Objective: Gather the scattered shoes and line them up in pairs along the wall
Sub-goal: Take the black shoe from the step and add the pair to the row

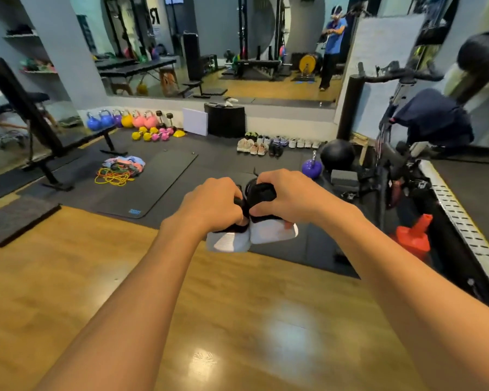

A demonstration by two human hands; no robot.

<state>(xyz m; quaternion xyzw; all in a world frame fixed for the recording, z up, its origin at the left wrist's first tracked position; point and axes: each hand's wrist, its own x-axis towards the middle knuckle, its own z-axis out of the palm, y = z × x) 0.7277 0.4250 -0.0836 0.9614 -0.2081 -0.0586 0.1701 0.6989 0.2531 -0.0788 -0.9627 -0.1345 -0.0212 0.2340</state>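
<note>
Head view | my left hand [212, 204], fingers curled round the left sneaker [229, 241], black with white sole | my right hand [288, 193] curled round the right sneaker [274, 232] | I hold both aloft, side by side, touching, above the dark mat [316, 251] | row of shoes [277, 143] ahead under the mirror [266, 38]

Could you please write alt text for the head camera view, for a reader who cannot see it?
A person holds two black, white-soled shoes out in front, the left shoe in the left grip, the right shoe in the right grip. Ahead, a row of shoes stands on dark matting below a wall mirror.
</note>
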